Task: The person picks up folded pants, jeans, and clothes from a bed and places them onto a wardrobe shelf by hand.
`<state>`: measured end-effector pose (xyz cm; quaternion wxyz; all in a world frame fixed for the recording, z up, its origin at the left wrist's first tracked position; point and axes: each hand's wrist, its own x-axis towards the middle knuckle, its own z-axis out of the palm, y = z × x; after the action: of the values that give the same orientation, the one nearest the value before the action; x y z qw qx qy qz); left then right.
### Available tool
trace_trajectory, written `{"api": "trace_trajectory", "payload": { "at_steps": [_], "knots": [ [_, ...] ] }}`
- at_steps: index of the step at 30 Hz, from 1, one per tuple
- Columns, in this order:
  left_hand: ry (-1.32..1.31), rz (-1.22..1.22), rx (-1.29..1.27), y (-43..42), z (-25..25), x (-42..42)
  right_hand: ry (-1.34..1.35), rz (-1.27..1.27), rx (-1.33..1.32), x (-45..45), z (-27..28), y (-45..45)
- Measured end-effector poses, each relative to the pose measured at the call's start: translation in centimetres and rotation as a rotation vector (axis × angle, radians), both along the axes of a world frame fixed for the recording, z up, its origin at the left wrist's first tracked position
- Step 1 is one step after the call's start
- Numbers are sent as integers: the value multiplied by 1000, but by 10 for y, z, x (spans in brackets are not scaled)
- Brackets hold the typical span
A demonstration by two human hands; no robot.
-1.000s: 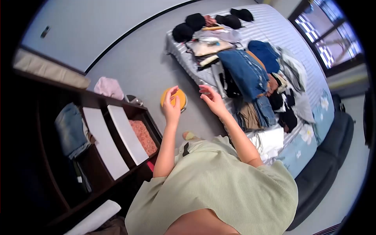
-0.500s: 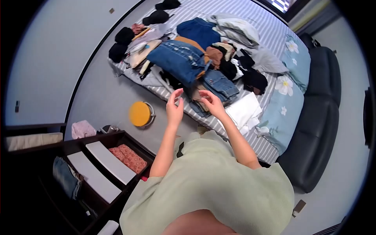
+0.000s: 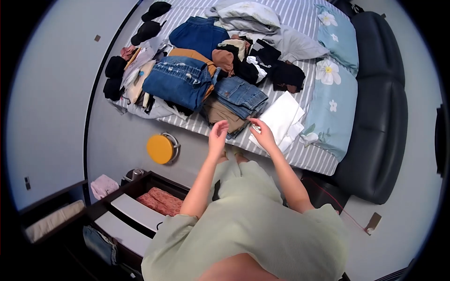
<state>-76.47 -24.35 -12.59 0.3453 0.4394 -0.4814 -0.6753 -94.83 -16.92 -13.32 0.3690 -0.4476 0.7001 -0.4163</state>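
My left hand is in front of the bed's near edge with its fingers apart and nothing in it. It is nearest to the folded brown trousers. My right hand hovers beside it, fingers curved and apart, holding nothing, over the near edge of a stack of white cloth. Folded denim shorts lie just beyond both hands. Farther left on the bed rest folded blue jeans, an orange-brown garment and a dark blue garment.
Black caps and dark clothes lie on the striped bed. Blue flowered pillows adjoin the black headboard. A yellow stool stands on the floor. At lower left is a dark drawer unit.
The view has swung right toward the bed and headboard. Both hands have come up to the bed's near edge by the brown trousers and white cloth, still empty.
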Motion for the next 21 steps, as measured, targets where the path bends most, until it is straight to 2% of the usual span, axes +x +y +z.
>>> {"api": "trace_trajectory", "payload": {
  "at_steps": [10, 14, 21],
  "knots": [
    [-5, -66, 391, -12, -76, -21, 389, 15, 90, -6, -57, -18],
    [0, -126, 398, -26, -115, -28, 533, 62, 134, -3, -80, -40],
    [-3, -24, 541, -48, -169, -50, 772, 58, 184, 2, -112, -80]
  ]
}}
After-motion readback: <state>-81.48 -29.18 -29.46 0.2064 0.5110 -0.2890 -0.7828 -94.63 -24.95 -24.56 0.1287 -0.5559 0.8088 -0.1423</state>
